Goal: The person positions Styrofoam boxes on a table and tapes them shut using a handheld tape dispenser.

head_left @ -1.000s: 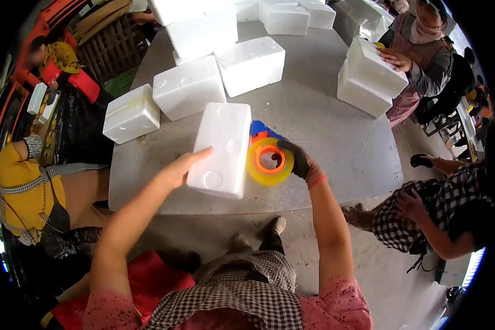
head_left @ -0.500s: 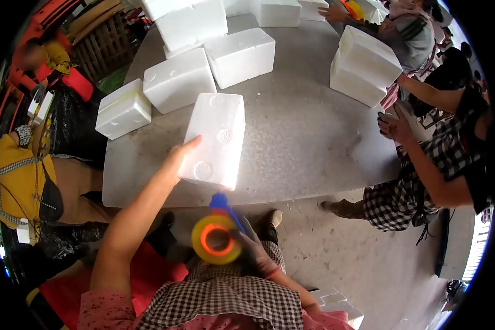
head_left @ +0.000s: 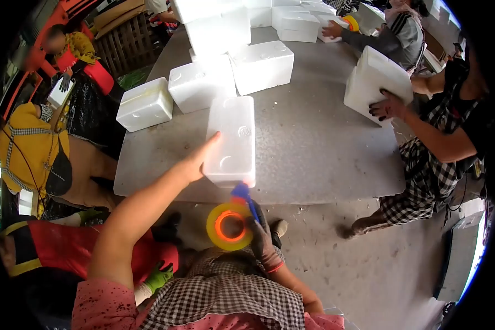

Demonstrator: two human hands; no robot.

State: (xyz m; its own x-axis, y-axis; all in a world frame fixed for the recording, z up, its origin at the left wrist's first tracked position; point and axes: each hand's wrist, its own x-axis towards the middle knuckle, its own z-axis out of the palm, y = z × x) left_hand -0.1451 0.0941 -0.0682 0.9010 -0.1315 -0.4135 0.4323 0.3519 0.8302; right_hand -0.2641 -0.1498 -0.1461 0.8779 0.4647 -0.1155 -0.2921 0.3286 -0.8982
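Observation:
A white foam box (head_left: 234, 137) stands near the front edge of the table, directly before me. My left hand (head_left: 197, 163) grips its left side, thumb lying along the top; the far fingers are hidden by the box. Just below the box's near end is a tape dispenser (head_left: 214, 226) with a blue head and a yellow tape roll on an orange core. My gloved right hand (head_left: 265, 242) is closed around its handle. The dispenser's head is close to the box's lower edge; whether they touch I cannot tell.
More foam boxes (head_left: 261, 67) stand at the back and left of the grey table (head_left: 313, 165), some stacked. At right, a co-worker's hands hold another foam box (head_left: 368, 82). A person in red (head_left: 66, 242) is close at my left. Other people work around the table.
The view has shifted, so the table contents sit further right. The dispenser's head remains by the box's near end. The co-worker's hand at right has come onto their box, and a person in red shows at left.

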